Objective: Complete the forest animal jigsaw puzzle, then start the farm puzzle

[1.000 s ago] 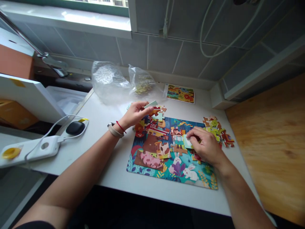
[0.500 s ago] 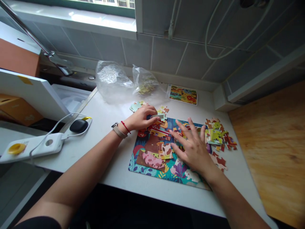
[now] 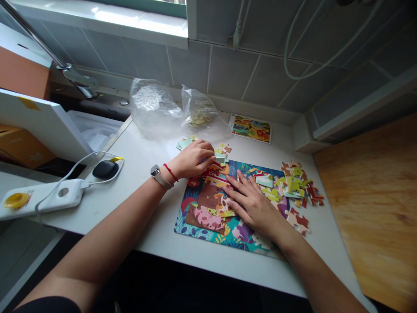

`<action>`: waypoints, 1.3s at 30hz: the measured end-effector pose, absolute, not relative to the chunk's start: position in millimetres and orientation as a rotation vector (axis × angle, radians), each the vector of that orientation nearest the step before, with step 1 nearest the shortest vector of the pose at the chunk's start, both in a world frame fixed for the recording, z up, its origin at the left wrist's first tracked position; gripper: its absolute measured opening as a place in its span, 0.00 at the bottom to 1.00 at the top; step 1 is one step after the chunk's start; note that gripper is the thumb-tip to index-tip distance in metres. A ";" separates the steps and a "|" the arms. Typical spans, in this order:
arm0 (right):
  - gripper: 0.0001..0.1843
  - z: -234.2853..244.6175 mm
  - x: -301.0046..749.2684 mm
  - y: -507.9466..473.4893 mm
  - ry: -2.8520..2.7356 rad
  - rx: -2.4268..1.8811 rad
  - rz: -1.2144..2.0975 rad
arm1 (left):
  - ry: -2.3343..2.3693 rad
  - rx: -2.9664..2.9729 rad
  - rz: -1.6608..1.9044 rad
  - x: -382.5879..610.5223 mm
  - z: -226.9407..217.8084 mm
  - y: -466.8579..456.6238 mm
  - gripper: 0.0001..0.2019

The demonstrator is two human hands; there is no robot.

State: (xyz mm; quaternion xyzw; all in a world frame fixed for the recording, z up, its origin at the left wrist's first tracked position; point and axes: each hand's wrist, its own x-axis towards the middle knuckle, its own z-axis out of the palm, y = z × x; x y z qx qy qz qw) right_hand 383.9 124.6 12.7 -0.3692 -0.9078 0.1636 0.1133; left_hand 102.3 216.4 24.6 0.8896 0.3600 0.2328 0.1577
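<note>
A colourful jigsaw board [image 3: 195, 228] lies on the white counter [image 3: 143, 217] with several loose pieces on it. My right hand [image 3: 252, 204] lies flat on the board's middle, fingers stretched out and pointing left, holding nothing. My left hand [image 3: 193, 158] rests at the board's top left corner, fingers curled round a pale green puzzle piece [image 3: 220, 157]. A heap of loose pieces [image 3: 295, 184] sits at the board's right edge. A few more pieces [image 3: 185, 142] lie behind my left hand.
Two clear plastic bags [image 3: 153, 108] and a small picture card [image 3: 250, 128] lie near the tiled wall. A white power strip [image 3: 42, 198] with cable and a black case [image 3: 104, 169] sit at the left. A wooden surface [image 3: 374, 195] borders the counter on the right.
My right hand let go of its piece, opened, and slid left across the board. My left hand came down from a raised position to the board's corner with its piece.
</note>
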 end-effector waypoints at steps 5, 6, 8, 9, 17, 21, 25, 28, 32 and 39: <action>0.18 15.5 389.9 126.0 -2.582 -1.010 0.554 | 1.031 2.548 0.683 103.3 22.8 215.2 0.19; 0.17 16.7 391.2 126.2 -2.581 -0.993 0.570 | 1.035 2.544 0.686 103.7 22.4 214.9 0.18; 0.16 19.5 393.3 126.2 -2.598 -0.963 0.583 | 1.037 2.532 0.695 105.2 22.2 213.8 0.16; 0.16 21.0 394.0 125.9 -2.612 -0.956 0.575 | 1.031 2.525 0.704 106.5 22.5 212.8 0.16; 0.14 25.6 393.9 120.7 -2.623 -1.006 0.419 | 0.901 2.443 0.766 128.8 31.0 194.2 0.18; 0.14 24.3 393.6 119.0 -2.603 -1.037 0.395 | 0.966 2.536 0.783 137.0 26.8 187.0 0.16; 0.15 23.7 392.5 116.8 -2.591 -1.099 0.413 | 1.025 2.636 0.774 136.8 18.6 188.4 0.16; 0.15 23.6 392.0 115.2 -2.597 -1.126 0.420 | 1.050 2.689 0.736 134.9 14.1 191.4 0.17; 0.16 23.6 392.0 114.8 -2.611 -1.120 0.423 | 1.109 2.728 0.689 133.7 10.5 192.9 0.17; 0.17 24.4 391.8 117.6 -2.662 -1.035 0.413 | 1.204 2.763 0.646 133.1 9.8 193.3 0.16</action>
